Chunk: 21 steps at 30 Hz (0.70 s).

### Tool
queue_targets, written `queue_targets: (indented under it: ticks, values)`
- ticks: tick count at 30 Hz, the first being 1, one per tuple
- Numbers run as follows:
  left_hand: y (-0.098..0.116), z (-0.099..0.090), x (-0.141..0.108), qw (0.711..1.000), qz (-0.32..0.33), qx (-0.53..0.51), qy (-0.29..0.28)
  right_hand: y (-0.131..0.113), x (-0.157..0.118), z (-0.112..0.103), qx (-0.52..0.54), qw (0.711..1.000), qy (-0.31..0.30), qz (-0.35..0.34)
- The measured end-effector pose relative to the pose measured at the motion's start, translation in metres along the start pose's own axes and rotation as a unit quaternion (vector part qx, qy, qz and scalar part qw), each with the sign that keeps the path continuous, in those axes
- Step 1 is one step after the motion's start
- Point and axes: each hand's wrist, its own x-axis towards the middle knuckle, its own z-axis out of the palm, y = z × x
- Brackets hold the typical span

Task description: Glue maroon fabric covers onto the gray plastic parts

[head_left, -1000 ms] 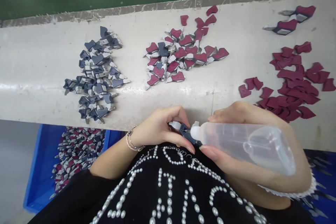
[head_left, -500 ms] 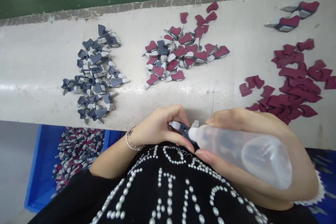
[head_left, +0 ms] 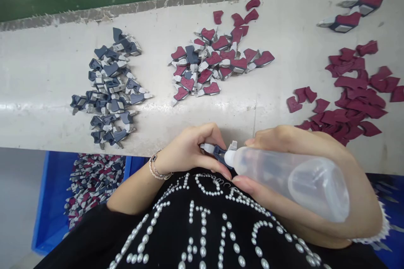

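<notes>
The left hand (head_left: 186, 151) pinches a small navy-and-white plastic part (head_left: 219, 154) between curled, closed fingers (head_left: 211, 132), just above a pearl-studded black shirt (head_left: 202, 218). The right hand (head_left: 280, 141) wraps around a translucent soft-plastic squeeze bottle (head_left: 293, 180), whose white nozzle (head_left: 229, 159) touches the part. The bottle's base sits slightly lower than a second ago. On the worn white table (head_left: 41, 71) lie a navy pile (head_left: 109, 88), a maroon-topped pile (head_left: 211, 61) and matte maroon cutouts (head_left: 347, 96). A blue crate (head_left: 50, 201) holds more parts (head_left: 94, 185).
</notes>
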Motion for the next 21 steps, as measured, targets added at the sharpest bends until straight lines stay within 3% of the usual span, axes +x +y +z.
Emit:
queue_targets:
  ticks: [5,13,21]
  values:
    - [-0.001,0.000,0.000,1.000,-0.012,0.004,-0.001,0.000,0.001,-0.002,0.001,1.000,-0.021,-0.001]
    - [-0.002,-0.004,-0.001,0.999,0.023,0.038,0.015,-0.003,0.002,-0.009,0.045,0.998,-0.045,0.010]
    - [-0.001,-0.008,-0.001,0.995,0.041,0.084,0.027,0.003,-0.001,-0.014,0.022,0.998,-0.063,-0.018]
